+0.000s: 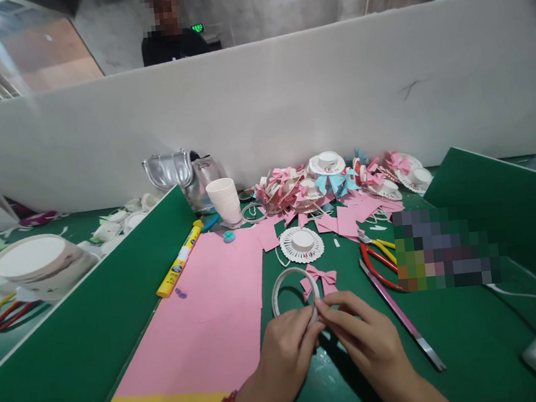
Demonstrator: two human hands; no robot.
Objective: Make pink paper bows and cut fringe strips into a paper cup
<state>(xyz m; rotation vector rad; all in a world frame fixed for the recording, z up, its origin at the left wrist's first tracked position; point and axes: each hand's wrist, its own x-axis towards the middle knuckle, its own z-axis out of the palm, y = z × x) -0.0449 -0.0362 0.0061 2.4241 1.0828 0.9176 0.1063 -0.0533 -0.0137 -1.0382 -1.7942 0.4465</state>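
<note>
Tape (315, 290) tilted up, at hat (303, 240)'s six o'clock; bow (321, 277) at tape's two. Left hand (286, 344) grips lower rim, likely steadying it against right hand (370, 330)'s fingertip pinch.

I have the tape roll (316, 289) between my left hand (284, 345) and right hand (370, 333). Behind it lies a paper bow (323, 276), then a paper hat (303, 240), then a heap of hats and bows (302, 190) before the partition (278, 111). To my left are paper sheets (205, 340), a glue tube (179, 260) along their left edge; behind them, a cup stack (224, 199) beside a bag (170, 168). Scissors (379, 267) lie right, behind a long tool (402, 314).
</note>
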